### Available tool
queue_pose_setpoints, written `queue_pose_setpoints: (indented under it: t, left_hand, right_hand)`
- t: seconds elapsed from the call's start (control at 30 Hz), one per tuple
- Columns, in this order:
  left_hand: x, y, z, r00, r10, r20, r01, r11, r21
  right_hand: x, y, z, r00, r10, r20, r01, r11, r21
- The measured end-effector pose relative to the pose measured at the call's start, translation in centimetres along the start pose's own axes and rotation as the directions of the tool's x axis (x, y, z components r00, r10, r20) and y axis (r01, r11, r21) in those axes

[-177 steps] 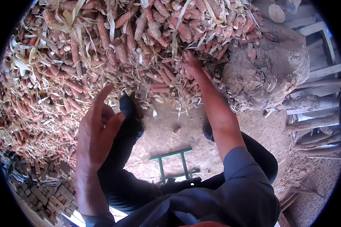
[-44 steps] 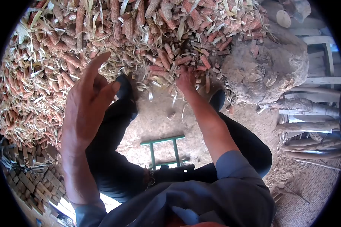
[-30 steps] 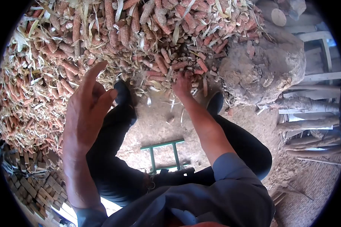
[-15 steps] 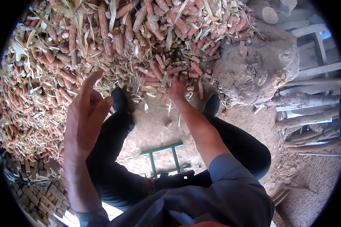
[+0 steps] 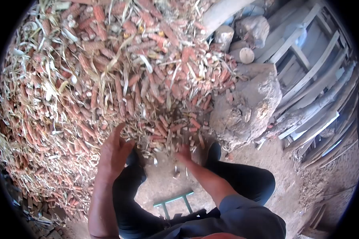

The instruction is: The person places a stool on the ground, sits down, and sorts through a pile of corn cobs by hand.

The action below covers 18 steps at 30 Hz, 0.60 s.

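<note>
My left hand [image 5: 116,153] is held up over the left side of the corn cob pile [image 5: 68,115]. Its index finger is stretched out, the thumb stands apart, and nothing is in it. Low between my feet, my right hand [image 5: 183,153] reaches to the loose corn cobs [image 5: 161,128] at the pile's near edge. Its fingers are blurred and partly hidden, so I cannot see whether they grip a cob. Reddish cobs and pale husk strips lie just beyond it.
A big wood stump [image 5: 243,107] stands right of the cobs, with cut logs [image 5: 243,55] behind it. Wooden poles and frames [image 5: 307,99] are stacked at the right. A green metal frame [image 5: 173,198] is below me. Bricks [image 5: 32,207] lie at the lower left.
My view has tilted up, so the pile and both hands sit lower in the picture. The left hand remains raised and open; the right hand stays low by the loose cobs.
</note>
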State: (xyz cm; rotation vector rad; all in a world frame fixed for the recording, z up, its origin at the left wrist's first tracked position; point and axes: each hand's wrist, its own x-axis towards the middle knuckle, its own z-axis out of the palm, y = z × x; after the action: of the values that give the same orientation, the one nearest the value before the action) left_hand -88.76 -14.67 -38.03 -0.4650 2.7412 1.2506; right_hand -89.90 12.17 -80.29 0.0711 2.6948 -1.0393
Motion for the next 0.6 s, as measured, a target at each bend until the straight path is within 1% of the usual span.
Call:
queue_pose_setpoints:
  t: [0.03,0.07,0.1,0.13,0.17,0.2,0.23,0.3,0.33,0.37,0.4,0.43,0.5,0.53,0.57,0.6]
  left_hand:
    - [0.1,-0.6,0.2,1.000,0.024,-0.012,-0.025,1.000,-0.012]
    - [0.1,-0.6,0.2,1.000,0.021,-0.006,-0.021,0.999,0.025]
    - [0.2,-0.7,0.2,0.999,0.040,-0.020,-0.039,0.999,0.016]
    - [0.3,-0.9,0.1,0.999,0.042,-0.002,-0.041,0.999,0.026]
    - [0.2,-1.0,0.0,0.999,0.041,0.017,-0.042,0.998,0.038]
    - [0.0,-0.8,-0.1,0.999,0.048,0.009,-0.048,0.998,0.035]
    - [0.0,-1.0,-0.2,0.998,0.064,-0.004,-0.064,0.998,0.027]
    - [0.2,-2.1,0.0,0.994,0.108,-0.033,-0.109,0.994,-0.010]
    - [0.1,-2.4,-0.2,0.991,0.125,-0.040,-0.126,0.992,-0.013]
    - [0.1,-2.5,-0.3,0.990,0.134,-0.048,-0.135,0.991,-0.019]
    - [-0.1,-2.5,-0.5,0.992,0.112,-0.055,-0.112,0.994,-0.006]
    - [0.1,-2.4,-0.6,0.993,0.090,-0.074,-0.090,0.996,0.004]
    - [0.1,-2.6,-0.3,0.993,0.097,-0.070,-0.099,0.995,-0.013]
    - [0.2,-2.8,-0.4,0.992,0.105,-0.072,-0.107,0.994,-0.026]
    - [0.4,-3.1,-0.5,0.990,0.112,-0.085,-0.115,0.993,-0.025]
    - [0.4,-3.6,-0.3,0.984,0.143,-0.102,-0.146,0.989,-0.024]
  right_hand:
    - [-0.5,0.0,0.2,1.000,-0.006,0.007,0.007,0.999,-0.036]
    - [-1.3,-0.9,-1.3,0.974,0.153,0.169,-0.179,0.973,0.147]
    - [-2.1,-1.9,-2.7,0.945,0.207,0.255,-0.266,0.937,0.228]
    - [-2.7,-2.3,-3.6,0.906,0.258,0.337,-0.361,0.886,0.291]
    - [-2.7,-1.1,-2.7,0.859,0.247,0.448,-0.453,0.775,0.441]
    - [-2.2,0.1,-2.0,0.809,0.204,0.552,-0.540,0.630,0.558]
    - [-1.8,-1.3,-3.6,0.821,0.195,0.537,-0.522,0.640,0.564]
    - [0.1,-6.0,-8.7,0.814,0.172,0.555,-0.577,0.359,0.734]
    - [2.9,-7.3,-12.2,0.754,-0.066,0.654,-0.648,0.088,0.756]
    - [4.2,-14.7,-19.1,0.773,0.038,0.634,-0.632,0.136,0.763]
    - [6.0,-23.0,-26.0,0.779,0.062,0.624,-0.597,0.379,0.707]
    - [6.9,-28.4,-33.2,0.910,-0.127,0.395,-0.379,0.128,0.916]
    - [14.3,-35.8,-44.3,0.975,-0.191,0.115,-0.110,0.038,0.993]
    - [17.7,-39.6,-49.8,0.976,-0.217,-0.028,0.025,-0.018,1.000]
    - [14.6,-44.2,-53.0,0.971,-0.102,-0.216,0.226,0.107,0.968]
    - [14.9,-45.4,-53.5,0.969,-0.112,-0.220,0.232,0.105,0.967]
